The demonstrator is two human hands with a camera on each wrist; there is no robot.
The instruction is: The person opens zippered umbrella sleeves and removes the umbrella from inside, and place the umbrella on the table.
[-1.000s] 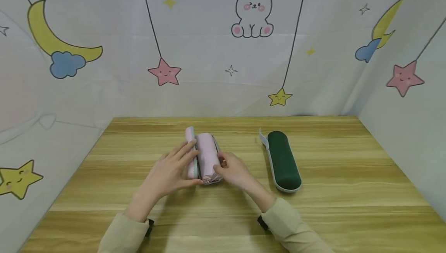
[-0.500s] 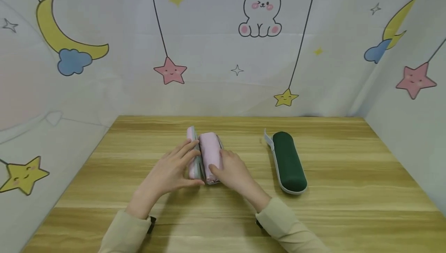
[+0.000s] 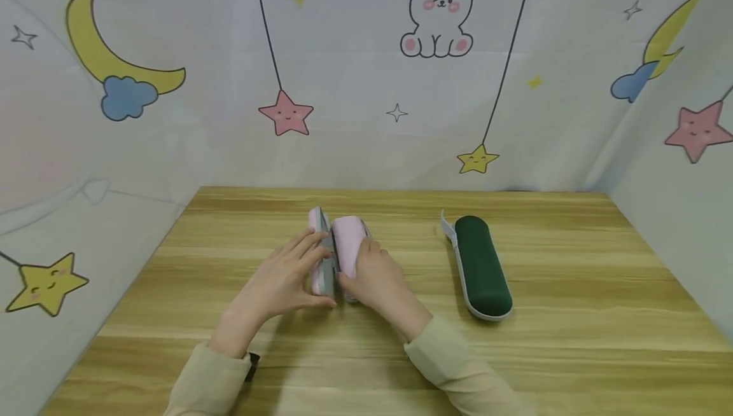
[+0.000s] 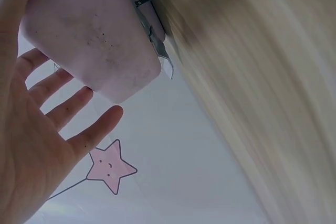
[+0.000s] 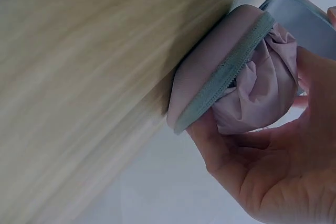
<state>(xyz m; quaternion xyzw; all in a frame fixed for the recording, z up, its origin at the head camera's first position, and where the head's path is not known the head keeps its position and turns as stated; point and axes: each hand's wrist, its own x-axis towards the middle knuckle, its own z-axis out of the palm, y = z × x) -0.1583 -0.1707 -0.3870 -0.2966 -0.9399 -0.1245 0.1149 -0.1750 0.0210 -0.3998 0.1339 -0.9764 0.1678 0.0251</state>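
Note:
A pink zip case [image 5: 210, 72] with a grey zipper lies unzipped on the table, its lid [image 4: 89, 35] tilted up on the left. In it sits a compact umbrella [image 3: 348, 238], a roll of pink, pleated fabric [image 5: 257, 98]. My right hand [image 3: 380, 276] grips the umbrella from the right, its thumb across the near part and its fingers down the far side. Over the lid's left side spreads my left hand [image 3: 280, 276], nearly straight fingers touching it and the thumb by its near end. Much of the umbrella is hidden under my right hand.
To the right lies a green capsule-shaped case [image 3: 481, 266] with a pale grey zip edge and a grey strap [image 3: 449, 228] at its far left. Behind the wooden table [image 3: 550, 352] hangs a white cloth [image 3: 355, 149] printed with stars and a rabbit.
My right hand has slid from the umbrella's right edge further over it and covers more of it. The lid's grey inner side shows more. The whole view has shifted, moving things rightward.

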